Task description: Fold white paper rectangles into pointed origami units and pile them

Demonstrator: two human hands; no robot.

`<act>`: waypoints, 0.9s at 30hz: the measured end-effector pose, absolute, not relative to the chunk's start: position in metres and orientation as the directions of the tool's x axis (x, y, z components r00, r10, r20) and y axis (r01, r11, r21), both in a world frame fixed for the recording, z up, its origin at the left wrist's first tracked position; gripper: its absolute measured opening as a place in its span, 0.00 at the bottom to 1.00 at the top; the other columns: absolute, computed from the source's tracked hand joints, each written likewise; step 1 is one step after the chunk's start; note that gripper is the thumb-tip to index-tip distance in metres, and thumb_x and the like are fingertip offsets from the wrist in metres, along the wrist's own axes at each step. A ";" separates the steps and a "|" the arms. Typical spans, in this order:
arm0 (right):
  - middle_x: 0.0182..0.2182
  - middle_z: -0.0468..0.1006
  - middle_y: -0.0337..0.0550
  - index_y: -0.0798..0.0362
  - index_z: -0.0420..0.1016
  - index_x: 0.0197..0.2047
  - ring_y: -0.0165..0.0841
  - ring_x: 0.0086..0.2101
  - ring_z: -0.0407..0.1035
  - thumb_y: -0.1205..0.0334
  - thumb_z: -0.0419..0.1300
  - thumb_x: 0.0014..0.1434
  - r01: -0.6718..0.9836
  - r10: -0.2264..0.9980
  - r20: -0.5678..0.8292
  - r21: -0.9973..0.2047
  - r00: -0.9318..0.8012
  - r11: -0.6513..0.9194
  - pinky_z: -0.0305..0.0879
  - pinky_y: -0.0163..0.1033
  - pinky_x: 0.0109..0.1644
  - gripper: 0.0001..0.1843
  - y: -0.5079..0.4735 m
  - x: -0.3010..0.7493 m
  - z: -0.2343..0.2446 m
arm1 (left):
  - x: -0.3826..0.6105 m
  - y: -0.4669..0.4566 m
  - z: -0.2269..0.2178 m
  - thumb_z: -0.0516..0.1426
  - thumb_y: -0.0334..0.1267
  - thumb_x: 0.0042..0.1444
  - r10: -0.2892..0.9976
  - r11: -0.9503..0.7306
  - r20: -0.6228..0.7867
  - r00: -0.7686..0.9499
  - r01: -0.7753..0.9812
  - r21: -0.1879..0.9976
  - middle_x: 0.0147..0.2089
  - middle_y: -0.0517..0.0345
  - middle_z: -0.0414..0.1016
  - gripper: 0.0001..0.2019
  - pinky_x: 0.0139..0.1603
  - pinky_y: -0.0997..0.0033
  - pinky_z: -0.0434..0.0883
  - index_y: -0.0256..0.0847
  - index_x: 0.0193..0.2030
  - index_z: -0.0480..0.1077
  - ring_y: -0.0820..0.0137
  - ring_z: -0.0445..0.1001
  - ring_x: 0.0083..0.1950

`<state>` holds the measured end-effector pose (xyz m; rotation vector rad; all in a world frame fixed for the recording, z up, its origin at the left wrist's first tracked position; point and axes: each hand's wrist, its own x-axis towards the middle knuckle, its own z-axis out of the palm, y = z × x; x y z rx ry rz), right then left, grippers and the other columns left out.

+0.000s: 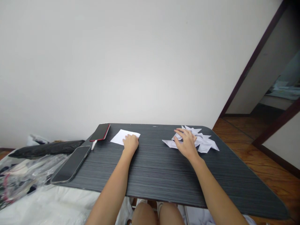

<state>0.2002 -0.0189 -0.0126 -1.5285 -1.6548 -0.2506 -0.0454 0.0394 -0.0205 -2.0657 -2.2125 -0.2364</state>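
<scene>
My left hand (131,142) rests on the right part of a flat white sheet of paper (119,136), its fingers curled over the paper near its edge. Whether this is one sheet or a stack, I cannot tell. On the right, my right hand (186,142) hovers at or just touches a pile of folded white paper pieces (205,143) with pointed ends. Its fingers are spread and grip nothing that I can see. One folded piece (170,143) sticks out to the left of this hand, partly hidden beneath it.
The dark wood-grain table (161,175) stands against a white wall (140,62). A red-edged phone (100,132) lies at its back left, with a white cable plug (94,145) beside it. A tablet (71,165) overhangs the left edge. Plastic bags (30,175) and a black wrapped bundle (48,149) lie beyond.
</scene>
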 end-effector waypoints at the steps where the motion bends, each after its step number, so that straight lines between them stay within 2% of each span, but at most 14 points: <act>1: 0.43 0.69 0.45 0.50 0.71 0.40 0.42 0.46 0.57 0.62 0.52 0.50 0.886 0.710 0.696 -0.391 0.108 0.249 0.46 0.52 0.48 0.14 -0.020 0.197 -0.011 | -0.044 0.038 -0.019 0.45 0.44 0.54 0.982 0.050 0.179 -0.055 0.998 0.032 0.43 0.39 0.67 0.18 0.41 0.58 0.62 0.32 0.41 0.66 0.56 0.65 0.46; 5: 0.43 0.69 0.44 0.50 0.71 0.40 0.40 0.46 0.57 0.65 0.51 0.50 0.845 0.722 0.691 -0.394 0.013 0.361 0.48 0.49 0.48 0.13 -0.025 0.181 -0.013 | -0.032 0.028 -0.013 0.48 0.49 0.51 0.984 -0.050 0.170 0.048 0.999 0.008 0.39 0.41 0.68 0.21 0.37 0.62 0.64 0.33 0.44 0.64 0.57 0.68 0.42; 7: 0.42 0.69 0.45 0.51 0.70 0.40 0.39 0.46 0.57 0.67 0.51 0.51 0.817 0.742 0.666 -0.387 -0.072 0.427 0.49 0.48 0.48 0.14 -0.027 0.170 -0.016 | -0.020 0.022 -0.013 0.47 0.44 0.53 0.979 -0.126 0.160 0.127 0.992 -0.020 0.39 0.42 0.69 0.17 0.36 0.63 0.64 0.33 0.42 0.65 0.58 0.69 0.41; 9: 0.42 0.69 0.45 0.52 0.70 0.41 0.38 0.46 0.57 0.69 0.50 0.51 0.788 0.752 0.643 -0.385 -0.144 0.481 0.50 0.47 0.49 0.15 -0.028 0.160 -0.021 | -0.009 0.018 -0.014 0.46 0.34 0.54 0.958 -0.250 0.132 0.253 0.967 -0.043 0.36 0.42 0.70 0.12 0.36 0.66 0.64 0.32 0.38 0.67 0.61 0.70 0.39; 11: 0.41 0.68 0.47 0.53 0.69 0.42 0.37 0.45 0.58 0.71 0.49 0.51 0.758 0.762 0.619 -0.401 -0.189 0.514 0.52 0.46 0.48 0.16 -0.029 0.150 -0.026 | -0.003 0.017 -0.015 0.44 0.29 0.53 0.923 -0.364 0.120 0.366 0.931 -0.036 0.34 0.43 0.71 0.13 0.36 0.67 0.64 0.33 0.34 0.69 0.63 0.70 0.38; 14: 0.40 0.69 0.48 0.54 0.69 0.42 0.36 0.43 0.60 0.72 0.48 0.51 0.700 0.779 0.589 -0.462 -0.216 0.544 0.56 0.45 0.47 0.16 -0.030 0.139 -0.031 | -0.008 0.021 -0.013 0.45 0.33 0.54 0.917 -0.367 0.171 0.360 0.930 0.011 0.32 0.42 0.72 0.14 0.35 0.68 0.63 0.32 0.31 0.70 0.62 0.71 0.36; 17: 0.38 0.70 0.48 0.56 0.70 0.40 0.34 0.40 0.64 0.71 0.47 0.52 0.601 0.808 0.551 -0.580 -0.207 0.549 0.60 0.43 0.45 0.15 -0.027 0.131 -0.036 | -0.018 0.027 -0.009 0.46 0.38 0.53 0.934 -0.304 0.247 0.257 0.936 0.176 0.27 0.44 0.72 0.16 0.32 0.70 0.62 0.31 0.25 0.71 0.64 0.70 0.31; 20: 0.36 0.71 0.49 0.58 0.71 0.39 0.32 0.32 0.68 0.67 0.47 0.53 0.443 0.884 0.446 -0.770 -0.139 0.459 0.66 0.40 0.37 0.14 -0.019 0.124 -0.043 | -0.018 0.029 -0.006 0.48 0.38 0.51 0.931 -0.324 0.299 0.211 0.855 0.406 0.21 0.49 0.71 0.17 0.30 0.73 0.62 0.32 0.20 0.70 0.69 0.69 0.27; 23: 0.34 0.73 0.49 0.59 0.69 0.40 0.32 0.28 0.70 0.62 0.51 0.52 0.200 0.943 0.330 -0.923 -0.031 0.330 0.69 0.39 0.32 0.14 -0.010 0.123 -0.050 | -0.009 0.026 -0.007 0.50 0.40 0.49 0.920 -0.387 0.317 0.231 0.661 0.643 0.20 0.54 0.71 0.15 0.30 0.75 0.64 0.32 0.20 0.71 0.71 0.69 0.25; 25: 0.31 0.75 0.48 0.60 0.69 0.39 0.33 0.29 0.71 0.59 0.54 0.49 0.082 0.958 0.286 -0.956 0.032 0.283 0.69 0.40 0.34 0.15 -0.005 0.125 -0.052 | -0.002 0.024 -0.010 0.51 0.43 0.47 0.928 -0.370 0.286 0.240 0.477 0.797 0.22 0.54 0.72 0.15 0.30 0.75 0.66 0.32 0.23 0.72 0.71 0.69 0.26; 27: 0.29 0.76 0.48 0.60 0.70 0.37 0.35 0.31 0.71 0.58 0.58 0.46 0.031 0.962 0.265 -0.964 0.068 0.264 0.69 0.41 0.36 0.16 -0.004 0.129 -0.051 | 0.001 0.023 -0.013 0.54 0.45 0.45 0.936 -0.316 0.240 0.257 0.312 0.896 0.24 0.54 0.73 0.16 0.30 0.74 0.67 0.31 0.26 0.72 0.70 0.70 0.27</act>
